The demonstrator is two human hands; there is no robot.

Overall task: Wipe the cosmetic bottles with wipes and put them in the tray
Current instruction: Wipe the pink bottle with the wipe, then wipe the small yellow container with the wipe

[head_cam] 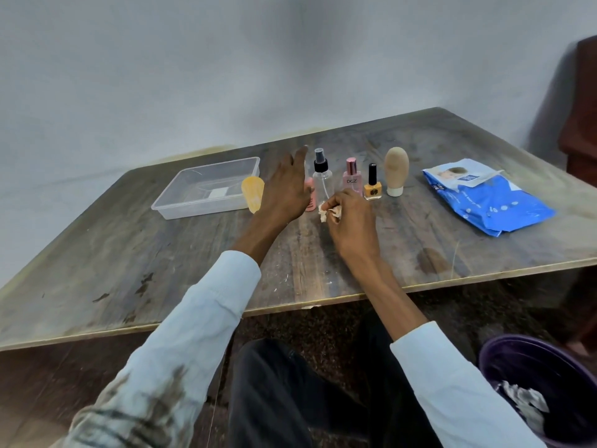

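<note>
A row of cosmetic bottles stands on the wooden table (129, 253): a yellow tube (252, 193), a small pink bottle (309, 195) partly behind my left hand, a clear spray bottle (322, 176), a pink perfume bottle (351, 177), an orange nail polish (372, 184) and a beige tube (396, 171). The clear plastic tray (181, 206) sits at the left with no bottle in it. My left hand (286, 189) hovers with fingers straight over the pink bottle. My right hand (350, 221) grips a crumpled wipe (324, 212) in front of the spray bottle.
A blue pack of wipes (487, 198) lies at the right of the table. A purple bin (542, 383) with used wipes stands on the floor at lower right. The wall runs close behind the table. A dark wooden piece of furniture (581, 124) is at far right.
</note>
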